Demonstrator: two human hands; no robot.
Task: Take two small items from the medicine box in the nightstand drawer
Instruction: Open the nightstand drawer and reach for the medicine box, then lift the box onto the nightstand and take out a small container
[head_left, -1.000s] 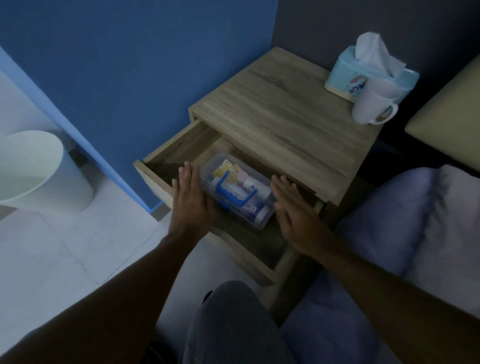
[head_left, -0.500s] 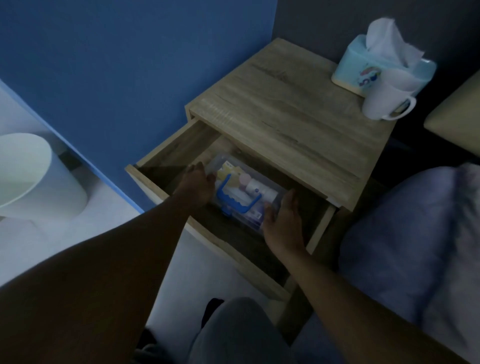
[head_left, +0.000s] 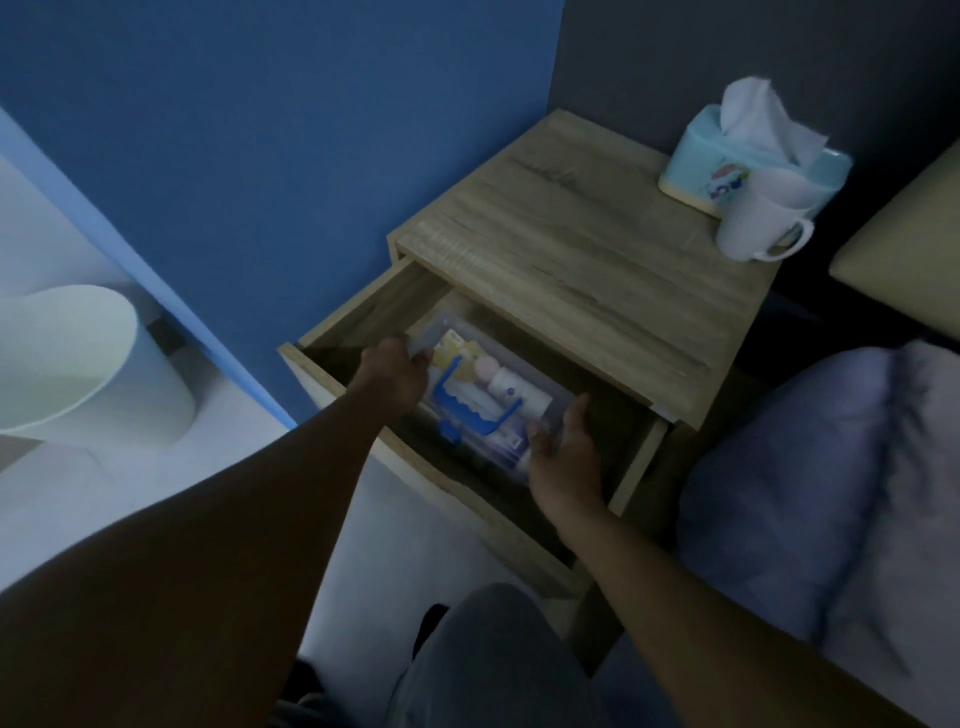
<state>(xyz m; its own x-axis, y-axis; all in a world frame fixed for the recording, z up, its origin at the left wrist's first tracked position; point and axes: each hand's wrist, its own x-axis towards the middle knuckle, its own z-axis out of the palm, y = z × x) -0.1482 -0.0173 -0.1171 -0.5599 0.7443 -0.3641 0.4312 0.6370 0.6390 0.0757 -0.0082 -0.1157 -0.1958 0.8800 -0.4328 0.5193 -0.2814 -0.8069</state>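
Note:
A clear plastic medicine box (head_left: 540, 395) with a blue handle (head_left: 470, 410) lies in the open drawer (head_left: 363, 322) of the wooden nightstand (head_left: 587, 275). Through its lid I see small tubes, bottles and yellow packets. My left hand (head_left: 395, 376) grips the box's left end. At the box's right front corner my right hand (head_left: 563, 449) holds it with the fingers curled around the edge. The lid is closed.
A light blue tissue box (head_left: 727, 161) and a white mug (head_left: 753, 228) stand at the nightstand's back right. A pale waste bin (head_left: 88, 364) sits on the floor at left. A pillow (head_left: 831, 478) lies right of the drawer. My knee (head_left: 493, 660) is below.
Both hands went down from above the drawer onto the two ends of the medicine box and closed on it. The camera view has leaned in and shifted a little.

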